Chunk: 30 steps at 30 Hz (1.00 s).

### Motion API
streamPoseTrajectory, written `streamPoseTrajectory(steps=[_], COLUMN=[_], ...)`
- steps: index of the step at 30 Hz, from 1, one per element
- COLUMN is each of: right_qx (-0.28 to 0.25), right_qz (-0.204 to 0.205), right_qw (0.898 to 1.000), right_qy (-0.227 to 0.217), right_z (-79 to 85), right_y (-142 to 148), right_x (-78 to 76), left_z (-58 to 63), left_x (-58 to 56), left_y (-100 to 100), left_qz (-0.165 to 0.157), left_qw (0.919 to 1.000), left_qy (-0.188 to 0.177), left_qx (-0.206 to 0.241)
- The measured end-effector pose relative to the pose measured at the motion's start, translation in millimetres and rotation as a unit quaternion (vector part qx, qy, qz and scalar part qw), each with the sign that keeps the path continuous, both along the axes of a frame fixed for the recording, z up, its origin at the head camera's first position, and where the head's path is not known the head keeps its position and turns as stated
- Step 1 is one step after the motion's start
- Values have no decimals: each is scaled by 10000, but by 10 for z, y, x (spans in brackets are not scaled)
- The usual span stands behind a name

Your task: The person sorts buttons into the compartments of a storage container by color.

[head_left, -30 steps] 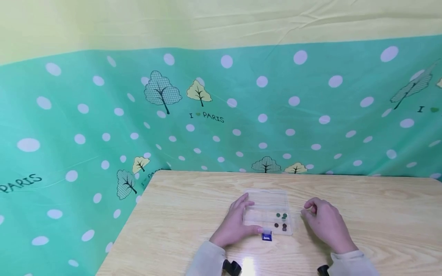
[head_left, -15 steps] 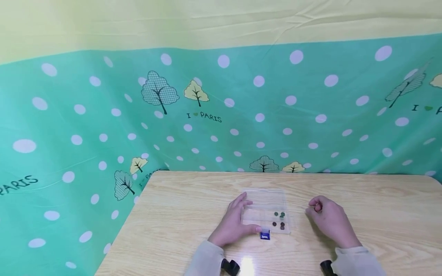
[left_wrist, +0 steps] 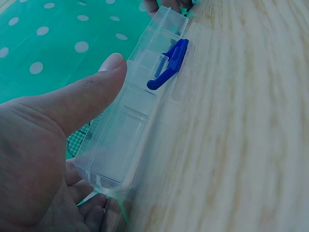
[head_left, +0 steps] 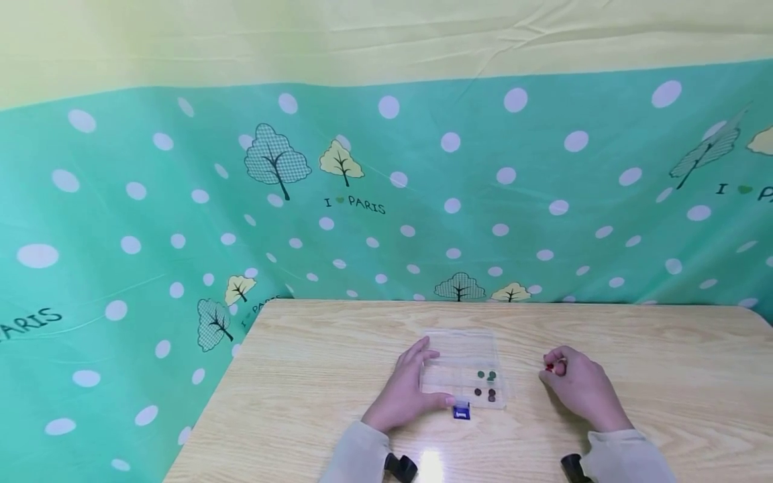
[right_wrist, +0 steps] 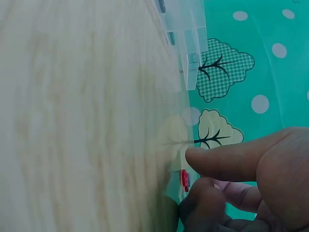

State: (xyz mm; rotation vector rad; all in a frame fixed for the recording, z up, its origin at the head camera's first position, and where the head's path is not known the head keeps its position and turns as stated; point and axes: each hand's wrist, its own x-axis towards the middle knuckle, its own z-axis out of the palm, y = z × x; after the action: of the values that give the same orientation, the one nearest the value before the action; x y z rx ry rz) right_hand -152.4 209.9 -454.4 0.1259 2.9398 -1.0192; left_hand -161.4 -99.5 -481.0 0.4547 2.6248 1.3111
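A clear plastic compartment box (head_left: 441,381) with a blue latch (head_left: 461,410) stands on the table. My left hand (head_left: 408,392) grips its left end, thumb along the front edge and fingers round the far side. In the right part of the box lie a few small green discs (head_left: 480,374), with small dark brown discs (head_left: 492,393) in front of them. To the right, my right hand (head_left: 580,386) holds a small red piece (right_wrist: 184,180) between thumb and curled fingers, low over the table. The fingers partly hide the red piece.
The light wood-grain table (head_left: 326,349) reaches back to a green dotted curtain (head_left: 362,235), which also hangs along the left. Dark camera mounts (head_left: 401,467) sit at both wrists near the front.
My right hand has moved slightly right, away from the box, and the red piece now shows between its fingers. My left hand keeps its grip on the box.
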Motion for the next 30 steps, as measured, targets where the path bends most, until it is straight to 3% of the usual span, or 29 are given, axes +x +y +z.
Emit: streamPoseTrajectory(steps=[30], right_qx=[-554], right_qz=[-325], right_qw=[9965], right_qy=[-528], right_z=[-61], right_y=[26], right_x=[5], left_z=[8], left_x=[7], left_y=[0], left_qz=[-23], left_qw=[9999], left_qy=[-6], left_qx=[-99])
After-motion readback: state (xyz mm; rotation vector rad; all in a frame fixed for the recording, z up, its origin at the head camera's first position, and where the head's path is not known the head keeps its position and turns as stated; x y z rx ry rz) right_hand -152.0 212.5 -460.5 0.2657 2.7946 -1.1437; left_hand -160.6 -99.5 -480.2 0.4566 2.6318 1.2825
